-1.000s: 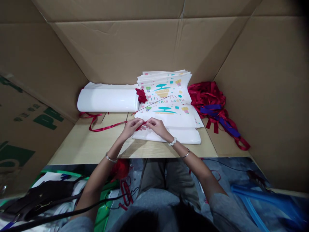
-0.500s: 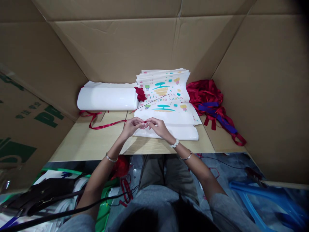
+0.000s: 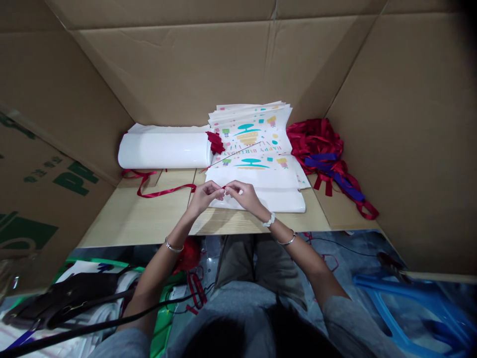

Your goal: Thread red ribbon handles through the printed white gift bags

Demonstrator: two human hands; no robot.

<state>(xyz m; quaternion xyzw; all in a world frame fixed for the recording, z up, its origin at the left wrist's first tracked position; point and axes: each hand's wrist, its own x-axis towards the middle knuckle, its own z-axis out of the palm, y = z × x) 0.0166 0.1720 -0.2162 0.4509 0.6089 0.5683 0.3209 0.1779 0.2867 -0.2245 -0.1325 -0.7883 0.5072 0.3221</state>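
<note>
Fingertip to fingertip above the near edge of the printed sheets, my left hand and my right hand both pinch a red ribbon. Its loose length runs left over the table from behind my left hand. Only a sliver of red shows between the fingertips. Beneath and beyond the hands lies a stack of white plastic sheets with colourful birthday print, folded at the near side. A long thin dark rod with a reddish end rests slantwise across the print.
A folded white bundle with red ribbon ends lies at the left. Heaped red ribbons tied with a blue strip sit at the right. Cardboard walls enclose the table. Below are a blue plastic stool and a dark bag.
The view has shifted slightly. Both hands keep their pinch on the ribbon, with only a tiny shift of the fingers.
</note>
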